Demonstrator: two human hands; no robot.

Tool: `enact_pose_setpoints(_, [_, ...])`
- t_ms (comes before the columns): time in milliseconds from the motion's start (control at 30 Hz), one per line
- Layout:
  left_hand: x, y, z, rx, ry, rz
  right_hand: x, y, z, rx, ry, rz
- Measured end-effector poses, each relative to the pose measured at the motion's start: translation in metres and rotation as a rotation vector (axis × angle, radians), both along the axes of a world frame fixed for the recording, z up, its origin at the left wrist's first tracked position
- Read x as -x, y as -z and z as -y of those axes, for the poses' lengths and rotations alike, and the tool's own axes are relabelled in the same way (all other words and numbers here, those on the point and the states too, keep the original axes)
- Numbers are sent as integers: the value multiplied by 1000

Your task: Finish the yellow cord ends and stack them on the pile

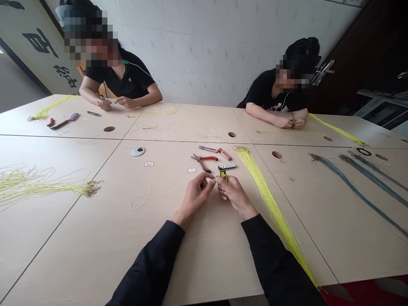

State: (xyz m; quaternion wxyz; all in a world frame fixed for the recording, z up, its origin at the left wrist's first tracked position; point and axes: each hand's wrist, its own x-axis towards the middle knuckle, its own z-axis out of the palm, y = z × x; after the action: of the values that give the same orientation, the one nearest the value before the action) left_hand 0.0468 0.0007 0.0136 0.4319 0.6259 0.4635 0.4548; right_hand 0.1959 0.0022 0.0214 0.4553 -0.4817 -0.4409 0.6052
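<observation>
Near the middle of the table my left hand pinches a thin pale-yellow cord, whose loose tail curls out over the tabletop to the left. My right hand is closed around what looks like a small yellow-and-black lighter, its thumb laid over it. Both sets of fingertips almost meet, with the cord's end between them too small to make out. Just beyond lie red-and-black pliers, a white-and-black block and a pink-handled tool beside a red piece.
A bundle of yellow cords runs along my right side. Teal cord bundles lie farther right, and another yellow bundle is at left. A metal disc rests ahead. Two people work across the table.
</observation>
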Motion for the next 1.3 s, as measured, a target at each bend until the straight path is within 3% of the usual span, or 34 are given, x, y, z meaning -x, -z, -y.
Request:
enact_pose_setpoints(200, [-1,5,-4,22,-18,50,-2,-1,0,-46,33,34])
enact_pose_setpoints(667, [0,5,-5,53,-58,56,-4,-1,1,-93,-43,78])
enact_pose_setpoints(933, [-2,5,-6,56,-129,140,-4,3,1,-362,72,641])
enact_pose_setpoints(1300, [2,2,-6,100,-110,65,1,1,4,-390,20,506])
